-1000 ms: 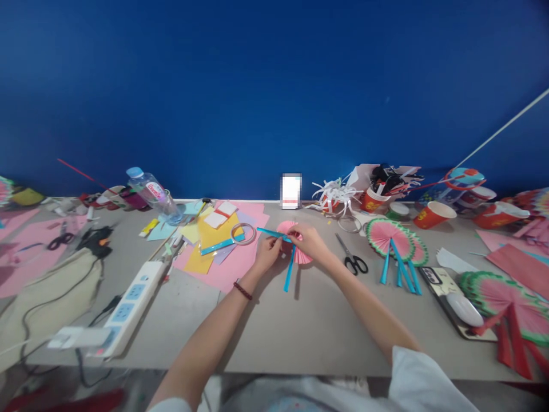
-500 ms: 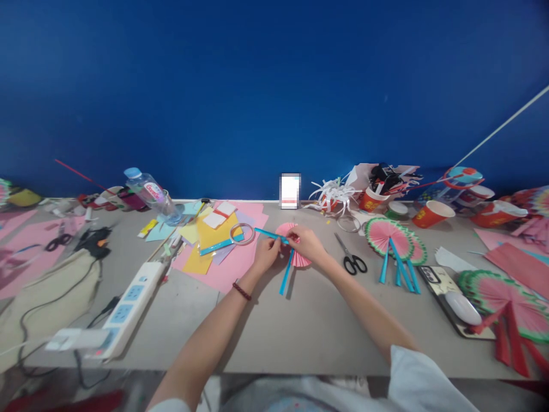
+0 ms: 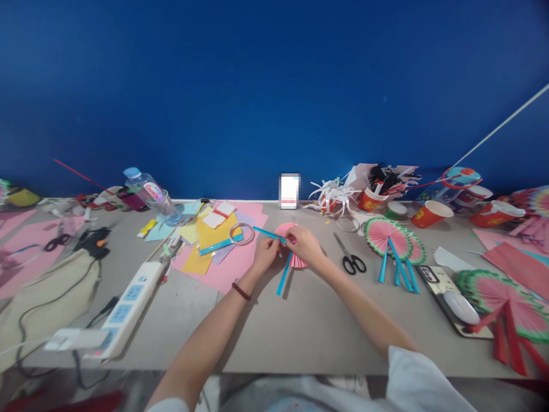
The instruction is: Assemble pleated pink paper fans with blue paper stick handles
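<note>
My left hand (image 3: 266, 253) and my right hand (image 3: 303, 244) meet at the middle of the grey table (image 3: 309, 320), both pinched on a small pink pleated paper fan (image 3: 295, 260). Two blue paper strips (image 3: 283, 276) stick out of the fan, one pointing up-left and one slanting down toward me. The fan's centre is hidden under my fingers. A dark bead bracelet circles my left wrist.
Black scissors (image 3: 352, 260) lie right of my hands, then finished pink-and-green fans (image 3: 392, 240) and a phone (image 3: 446, 286). Coloured paper sheets (image 3: 214, 240), a tape ring (image 3: 241, 233) and a water bottle (image 3: 150, 193) lie left. A power strip (image 3: 128, 303) and red cups (image 3: 431, 214) are also there.
The lower blue strip has swung slightly to the left and the fan has shifted a little with my hands. Everything else stays put.
</note>
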The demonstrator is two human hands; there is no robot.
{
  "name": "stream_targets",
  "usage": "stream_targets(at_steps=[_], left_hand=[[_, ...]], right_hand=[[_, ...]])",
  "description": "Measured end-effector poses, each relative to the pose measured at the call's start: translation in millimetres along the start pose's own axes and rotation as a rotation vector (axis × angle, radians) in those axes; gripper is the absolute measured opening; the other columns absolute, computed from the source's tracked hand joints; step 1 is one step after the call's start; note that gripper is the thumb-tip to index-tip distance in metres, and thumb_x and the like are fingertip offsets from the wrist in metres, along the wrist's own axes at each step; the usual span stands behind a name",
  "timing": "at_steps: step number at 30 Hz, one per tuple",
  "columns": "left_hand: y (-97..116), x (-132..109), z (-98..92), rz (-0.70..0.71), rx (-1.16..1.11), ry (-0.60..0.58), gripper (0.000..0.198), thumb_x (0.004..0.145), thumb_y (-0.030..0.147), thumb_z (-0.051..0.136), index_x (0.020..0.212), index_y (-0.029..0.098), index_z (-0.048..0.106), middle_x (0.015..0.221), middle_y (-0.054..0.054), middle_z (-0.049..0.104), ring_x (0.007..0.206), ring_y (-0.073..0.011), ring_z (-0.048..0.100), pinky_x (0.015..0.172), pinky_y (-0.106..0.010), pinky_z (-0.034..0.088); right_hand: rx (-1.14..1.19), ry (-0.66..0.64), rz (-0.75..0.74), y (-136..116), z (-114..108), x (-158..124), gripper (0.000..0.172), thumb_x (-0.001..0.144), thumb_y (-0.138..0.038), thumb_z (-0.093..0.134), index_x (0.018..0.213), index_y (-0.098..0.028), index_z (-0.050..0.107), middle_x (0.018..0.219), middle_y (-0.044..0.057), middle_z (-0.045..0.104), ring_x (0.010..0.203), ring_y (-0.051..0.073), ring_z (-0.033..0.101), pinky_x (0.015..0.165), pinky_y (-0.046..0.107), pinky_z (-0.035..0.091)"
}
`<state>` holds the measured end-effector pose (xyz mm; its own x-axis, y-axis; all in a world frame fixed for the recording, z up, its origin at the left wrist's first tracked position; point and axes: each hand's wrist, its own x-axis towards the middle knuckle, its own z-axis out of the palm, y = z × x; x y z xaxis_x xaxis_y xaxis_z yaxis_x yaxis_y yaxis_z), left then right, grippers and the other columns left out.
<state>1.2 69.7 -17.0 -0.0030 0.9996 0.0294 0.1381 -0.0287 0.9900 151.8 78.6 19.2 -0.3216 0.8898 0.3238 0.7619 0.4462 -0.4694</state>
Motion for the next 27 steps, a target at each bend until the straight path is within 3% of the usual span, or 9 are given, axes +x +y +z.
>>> stream_targets(at_steps=[7, 12, 16, 21, 27], left_hand=[[7, -2, -1.0, -0.041, -0.104, -0.061, 0.027, 0.074, 0.036, 0.056, 0.054, 0.017, 0.058, 0.036, 0.005, 0.042, 0.035, -0.0077, 0.038, 0.041, -0.021, 0.032], [9, -3, 0.3, 0.016, -0.085, -0.093, 0.027, 0.077, 0.04, 0.059, 0.07, 0.016, 0.066, 0.044, 0.003, 0.05, 0.039, -0.008, 0.041, 0.042, -0.021, 0.031], [12, -3, -1.7, 0.119, -0.009, -0.061, 0.027, 0.079, 0.04, 0.06, 0.067, 0.016, 0.067, 0.059, -0.002, 0.06, 0.049, -0.0099, 0.048, 0.045, -0.022, 0.035], [12, -1, -4.3, 0.058, 0.03, 0.033, 0.024, 0.073, 0.036, 0.067, 0.06, 0.016, 0.063, 0.053, -0.001, 0.057, 0.048, -0.0108, 0.049, 0.046, -0.023, 0.036], [13, -2, -4.3, 0.045, -0.043, 0.05, 0.021, 0.07, 0.037, 0.07, 0.07, 0.016, 0.066, 0.055, 0.0, 0.058, 0.048, -0.011, 0.052, 0.048, -0.024, 0.039]], right_hand=[[0.082, 0.046, 0.014, -3, -3, -1, 0.008, 0.079, -0.013, 0.056, 0.075, -0.02, 0.058, 0.077, 0.003, 0.062, 0.073, 0.017, 0.054, 0.066, 0.026, 0.037], [0.146, 0.034, 0.01, 1, -7, 2, 0.009, 0.078, -0.011, 0.056, 0.076, -0.019, 0.059, 0.077, 0.002, 0.064, 0.073, 0.016, 0.055, 0.067, 0.026, 0.038], [0.195, -0.013, -0.018, 5, -13, 4, 0.011, 0.079, -0.01, 0.055, 0.078, -0.019, 0.061, 0.079, 0.002, 0.065, 0.071, 0.015, 0.056, 0.067, 0.025, 0.04], [0.188, -0.071, -0.041, 4, -20, 5, 0.014, 0.078, -0.007, 0.055, 0.081, -0.018, 0.063, 0.084, 0.004, 0.067, 0.075, 0.016, 0.058, 0.069, 0.026, 0.041], [0.141, -0.08, -0.039, -1, -22, 4, 0.014, 0.078, -0.007, 0.056, 0.083, -0.019, 0.063, 0.083, 0.004, 0.066, 0.075, 0.017, 0.058, 0.068, 0.026, 0.041]])
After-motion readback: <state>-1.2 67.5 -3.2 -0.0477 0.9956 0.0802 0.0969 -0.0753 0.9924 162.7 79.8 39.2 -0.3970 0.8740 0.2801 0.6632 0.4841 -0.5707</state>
